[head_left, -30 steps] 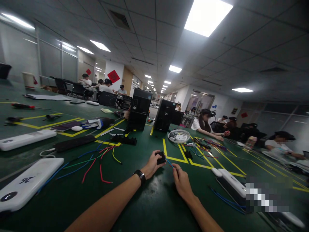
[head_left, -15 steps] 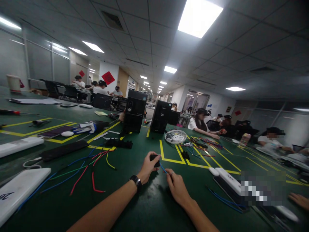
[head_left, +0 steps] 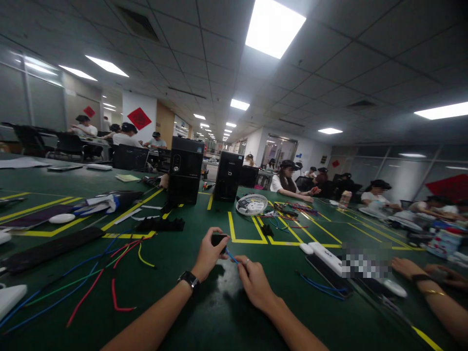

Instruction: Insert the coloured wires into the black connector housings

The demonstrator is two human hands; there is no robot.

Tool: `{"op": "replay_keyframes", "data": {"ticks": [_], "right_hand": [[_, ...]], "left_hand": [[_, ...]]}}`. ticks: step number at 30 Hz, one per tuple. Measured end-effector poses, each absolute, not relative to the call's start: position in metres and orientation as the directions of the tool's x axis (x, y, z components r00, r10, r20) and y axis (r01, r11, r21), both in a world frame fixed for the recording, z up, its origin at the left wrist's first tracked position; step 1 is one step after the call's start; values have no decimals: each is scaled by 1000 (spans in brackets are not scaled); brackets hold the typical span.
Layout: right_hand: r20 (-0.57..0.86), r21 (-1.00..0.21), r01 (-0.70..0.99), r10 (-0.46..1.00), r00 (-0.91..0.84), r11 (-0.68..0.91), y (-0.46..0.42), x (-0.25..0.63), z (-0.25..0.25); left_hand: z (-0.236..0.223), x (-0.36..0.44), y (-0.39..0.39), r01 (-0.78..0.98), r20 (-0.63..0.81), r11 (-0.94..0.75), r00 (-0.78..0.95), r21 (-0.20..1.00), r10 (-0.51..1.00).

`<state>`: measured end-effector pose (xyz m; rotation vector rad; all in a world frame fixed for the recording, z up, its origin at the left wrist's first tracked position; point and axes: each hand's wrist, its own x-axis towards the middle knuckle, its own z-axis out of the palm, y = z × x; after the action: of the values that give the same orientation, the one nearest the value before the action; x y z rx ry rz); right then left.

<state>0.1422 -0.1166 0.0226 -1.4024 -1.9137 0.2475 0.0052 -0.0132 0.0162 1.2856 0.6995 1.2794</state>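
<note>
Above the green table (head_left: 204, 312), my left hand (head_left: 210, 253), with a dark watch on its wrist, grips a small black block (head_left: 219, 241). What kind of part it is I cannot make out. My right hand (head_left: 255, 282) pinches a short blue wire (head_left: 231, 255) between thumb and forefinger. The wire's far end meets the block's lower right side; whether it goes inside is too small to tell. Left of my hands lie loose red wires (head_left: 114, 292), blue wires (head_left: 69, 267) and a yellow-green wire (head_left: 143, 258).
Two black computer towers (head_left: 185, 170) stand ahead. A white round basket (head_left: 252, 204) with parts sits behind my hands, near tangled wires (head_left: 292, 210). White power banks or boxes (head_left: 327, 258) lie right, beside a co-worker's arm (head_left: 431, 287). Black strips (head_left: 163, 224) lie to the left.
The view has turned to the right, so the scene sits further left and the co-worker's arm shows more. Both hands keep their hold on the block and the wire.
</note>
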Motion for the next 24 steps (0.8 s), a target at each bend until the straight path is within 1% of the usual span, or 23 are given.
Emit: {"op": "replay_keyframes", "data": {"ticks": [5, 7, 10, 11, 12, 15, 18, 21, 24], "right_hand": [[363, -571, 736, 916, -170, 363, -116, 141, 20], [385, -636, 693, 918, -95, 339, -112, 145, 20], [423, -791, 521, 902, 88, 320, -100, 152, 21], [411, -831, 451, 905, 107, 324, -96, 154, 22], [392, -860, 389, 916, 89, 330, -92, 155, 23], [351, -898, 269, 936, -36, 347, -81, 153, 25], [320, -920, 214, 944, -78, 329, -72, 146, 25], [293, -934, 191, 953, -79, 303, -59, 138, 21], [331, -922, 209, 944, -8, 325, -48, 129, 17]], "left_hand": [[22, 5, -19, -276, 243, -166, 277, 947, 929], [23, 7, -24, -279, 238, -147, 325, 949, 915], [24, 11, -36, -297, 217, -86, 441, 951, 871], [24, 14, -40, -308, 206, -57, 476, 950, 855], [24, 16, -44, -322, 195, -30, 493, 946, 848], [21, 22, -48, -404, 168, 43, 473, 914, 865], [15, 23, -43, -487, 136, 112, 447, 866, 884], [10, 19, -34, -509, 106, 124, 399, 852, 911], [9, 14, -27, -468, 88, 84, 333, 880, 939]]}}
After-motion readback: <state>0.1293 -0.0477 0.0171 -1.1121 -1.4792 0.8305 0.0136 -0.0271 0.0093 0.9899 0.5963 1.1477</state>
